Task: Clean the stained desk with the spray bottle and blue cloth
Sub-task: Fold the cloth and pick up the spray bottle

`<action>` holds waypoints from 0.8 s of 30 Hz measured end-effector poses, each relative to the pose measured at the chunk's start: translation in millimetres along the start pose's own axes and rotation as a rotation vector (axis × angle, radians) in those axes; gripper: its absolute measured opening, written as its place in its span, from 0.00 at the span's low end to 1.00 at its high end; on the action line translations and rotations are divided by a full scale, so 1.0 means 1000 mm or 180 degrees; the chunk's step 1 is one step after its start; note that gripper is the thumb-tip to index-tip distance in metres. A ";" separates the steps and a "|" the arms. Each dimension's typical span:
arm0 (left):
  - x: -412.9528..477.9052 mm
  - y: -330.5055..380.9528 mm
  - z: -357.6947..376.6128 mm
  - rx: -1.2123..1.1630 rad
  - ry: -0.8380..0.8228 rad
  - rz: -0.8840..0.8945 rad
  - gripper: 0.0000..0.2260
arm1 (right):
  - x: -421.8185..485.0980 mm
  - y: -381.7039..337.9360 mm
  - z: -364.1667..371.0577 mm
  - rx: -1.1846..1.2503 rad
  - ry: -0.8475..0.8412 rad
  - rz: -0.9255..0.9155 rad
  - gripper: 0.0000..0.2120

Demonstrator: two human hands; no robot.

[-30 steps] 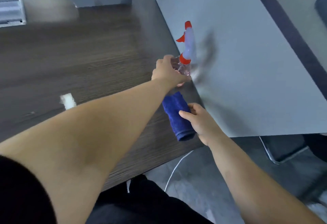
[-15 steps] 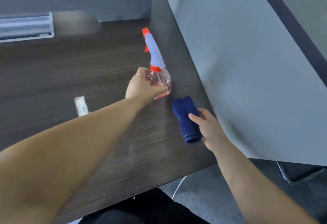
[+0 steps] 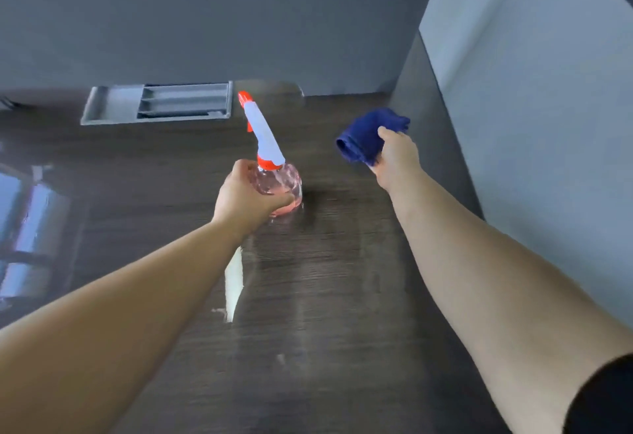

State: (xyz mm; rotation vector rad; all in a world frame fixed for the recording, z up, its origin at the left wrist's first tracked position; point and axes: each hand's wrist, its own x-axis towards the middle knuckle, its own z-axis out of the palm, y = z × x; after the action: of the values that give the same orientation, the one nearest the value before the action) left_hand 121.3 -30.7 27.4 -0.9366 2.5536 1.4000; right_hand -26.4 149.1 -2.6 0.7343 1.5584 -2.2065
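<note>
On the dark desk (image 3: 342, 313), at its back left, a grey tray (image 3: 157, 104) sits out of the way. Nearer, a white stain (image 3: 234, 283) streaks the wood just beside the left forearm. It looks whole and unwiped, so the cleaning itself seems not yet begun. Beyond it the left hand (image 3: 246, 200) grips the spray bottle (image 3: 277, 183), fingers curled round its round pink body, none on the trigger. The nozzle leans away toward the back, and I cannot tell whether the base rests on the wood or is just lifted. Further right the right hand (image 3: 397, 159) holds the blue cloth (image 3: 366, 139) bunched up above the surface, thumb and fingers clamped on it, near the grey partition (image 3: 548, 125). Both tools are in hand; aiming, spraying and wiping the stain are all left to do.
</note>
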 end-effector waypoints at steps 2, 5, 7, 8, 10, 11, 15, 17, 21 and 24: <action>0.008 0.002 0.008 -0.0035 0.0048 -0.0094 0.30 | 0.016 -0.001 0.004 -0.0356 -0.0097 0.0323 0.07; 0.013 0.006 0.023 -0.0119 0.0090 -0.0203 0.27 | 0.019 0.012 -0.006 -0.1988 -0.0230 -0.0044 0.10; 0.016 0.011 0.032 -0.0215 0.0100 -0.0253 0.26 | 0.025 0.012 -0.017 -0.3612 -0.0002 -0.1414 0.11; 0.018 0.014 0.036 -0.0254 0.0101 -0.0277 0.27 | 0.031 0.009 -0.024 -0.4236 0.0086 -0.2140 0.12; 0.020 0.021 0.040 -0.0338 0.0121 -0.0286 0.26 | 0.049 0.003 -0.032 -0.5014 -0.0302 -0.2929 0.15; 0.021 0.025 0.042 -0.0381 0.0142 -0.0281 0.26 | 0.061 0.002 -0.035 -0.5334 -0.0706 -0.2964 0.18; 0.029 0.035 0.054 -0.0548 0.0275 -0.0312 0.26 | 0.089 0.004 -0.039 -0.6337 -0.1397 -0.2721 0.25; 0.035 0.041 0.061 -0.0582 0.0376 -0.0358 0.26 | 0.098 0.004 -0.031 -0.6426 -0.1132 -0.2724 0.26; 0.051 0.054 0.077 -0.0737 0.0583 -0.0423 0.28 | 0.107 0.001 0.004 -0.5968 -0.0725 -0.2079 0.26; 0.068 0.066 0.087 -0.0819 0.0728 -0.0436 0.28 | 0.104 0.005 0.002 -0.5803 -0.0761 -0.2372 0.27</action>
State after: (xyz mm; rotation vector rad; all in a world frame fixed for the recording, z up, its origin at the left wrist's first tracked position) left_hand 12.2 31.6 2.0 -1.3575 2.4385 1.6969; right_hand -108.6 147.3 -67.0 -0.7094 2.8375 -0.2436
